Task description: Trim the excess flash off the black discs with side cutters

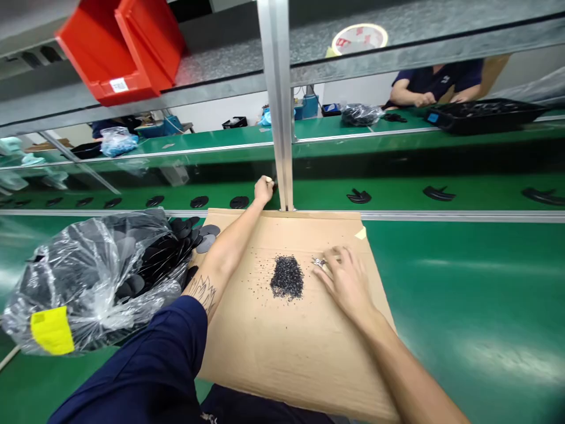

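- While the left hand [263, 189] reaches forward over the green belt [318, 197] beside a ridged, pale metal post [279, 112], its fingers are bent inward; whether they grip anything cannot be told, as a dark patch at the fingertips is unclear.
- The right hand [348, 280] hovers over the cardboard sheet [282, 353], partly curled, with a small metal tool [318, 262] between thumb and fingers; the tool's shiny end points left, and the rest is hidden by the hand.
- The cardboard is matt brown and roughly rectangular, with faint creases and a pale yellow scrap [361, 234] at its far right corner.
- Near its middle, just left of the tool, sits a heap of black flecks [286, 278], glossy and crumbly, dense at the centre and thinning to scattered specks.
- To the left, overlapping the cardboard's edge, thin flat discs [207, 240] spill from a clear plastic bag [95, 247]; they are smooth and rounded, some grey where light catches them, others black.
- The bag is crinkled and glossy, gathered into folds, with a bright yellow label [52, 331] on its near side.
- On the belt, rounded black pieces [239, 202] lie in a spaced row left of the post, while curved, pronged black pieces [359, 195] lie to its right.
- Above, a speckled grey metal shelf [220, 50] carries a smooth red plastic bin [150, 47] and a tape roll [344, 42].
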`<state>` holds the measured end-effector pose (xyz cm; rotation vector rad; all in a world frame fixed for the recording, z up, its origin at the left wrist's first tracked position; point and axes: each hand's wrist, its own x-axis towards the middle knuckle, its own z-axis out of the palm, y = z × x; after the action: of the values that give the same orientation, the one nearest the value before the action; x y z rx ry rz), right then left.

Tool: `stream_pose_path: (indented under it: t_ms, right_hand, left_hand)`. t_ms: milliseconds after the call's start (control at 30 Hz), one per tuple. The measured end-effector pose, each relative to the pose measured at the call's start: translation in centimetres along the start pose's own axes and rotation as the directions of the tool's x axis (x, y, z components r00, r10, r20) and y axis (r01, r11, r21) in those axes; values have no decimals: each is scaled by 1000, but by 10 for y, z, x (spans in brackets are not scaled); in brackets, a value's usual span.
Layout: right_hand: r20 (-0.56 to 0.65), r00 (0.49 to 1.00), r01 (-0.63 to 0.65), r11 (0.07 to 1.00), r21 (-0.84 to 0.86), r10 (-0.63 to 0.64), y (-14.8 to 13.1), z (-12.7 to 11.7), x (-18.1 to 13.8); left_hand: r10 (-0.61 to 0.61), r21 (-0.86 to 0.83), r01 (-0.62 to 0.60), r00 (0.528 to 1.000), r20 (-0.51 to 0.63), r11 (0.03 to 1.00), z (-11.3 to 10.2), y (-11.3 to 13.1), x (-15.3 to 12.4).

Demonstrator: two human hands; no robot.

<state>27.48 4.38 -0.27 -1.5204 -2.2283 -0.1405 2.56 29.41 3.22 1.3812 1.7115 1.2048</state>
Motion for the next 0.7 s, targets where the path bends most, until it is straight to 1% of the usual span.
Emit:
stream_pose_path:
  t_ms: [67,133,200,233,267,300,333,367,400,433,467,500,533,567,600,633,667,700]
  right_hand:
    - [-65,998,20,997,79,-14,-2,-2,2]
    - [-133,991,58,975,216,-30,-7,-4,4]
    - [-179,984,88,915,394,-18,-15,-6,3]
    - [-172,985,88,864,496,-2,-20,-6,3]
    - [-138,990,70,792,606,19,-25,-7,2]
    - [-78,996,31,695,718,35,-30,-7,1]
    - [2,999,-25,577,816,41,-34,-7,0]
    - [92,995,-95,449,889,27,-38,-7,0]
    - [184,983,-172,327,929,-5,-40,-7,0]
    - [267,962,-250,227,941,-48,-42,-7,0]
    - [341,936,-324,161,932,-91,-44,-7,1]
    - [402,907,-388,122,914,-123,-45,-7,2]
    - [450,883,-439,102,892,-135,-46,-7,3]
    - [485,865,-476,90,875,-131,-46,-8,5]
    - [505,856,-499,81,863,-111,-47,-9,6]
    - [514,854,-509,70,858,-84,-47,-11,7]
    - [518,854,-515,59,855,-58,-48,-12,8]
    - [518,855,-516,52,855,-31,-47,-13,9]
  left_hand:
    - [-35,-71,30,996,-83,997,-21,9,-4]
    - [-66,-135,49,991,-119,990,-40,14,-17]
    - [-86,-184,64,990,-111,981,-53,15,-44]
    - [-89,-204,69,992,-92,977,-56,13,-63]
    - [-85,-221,70,995,-59,973,-57,9,-85]
    - [-79,-235,72,997,-19,969,-57,4,-110]
    - [-52,-267,64,997,52,962,-54,-2,-138]
    - [38,-354,43,975,219,934,-50,-9,-165]
    - [126,-423,41,925,359,905,-47,-17,-192]
    - [179,-461,59,872,456,885,-44,-24,-216]
    - [200,-473,79,835,512,878,-42,-31,-236]
    - [210,-465,83,813,544,882,-44,-36,-251]
    - [222,-432,63,787,576,900,-49,-41,-260]
    - [236,-373,7,764,600,928,-57,-45,-264]
    - [253,-280,-92,743,620,956,-68,-47,-261]
    - [263,-143,-225,728,633,964,-82,-48,-254]
    - [261,54,-375,734,627,925,-98,-48,-243]
    - [244,301,-494,765,596,816,-115,-48,-231]
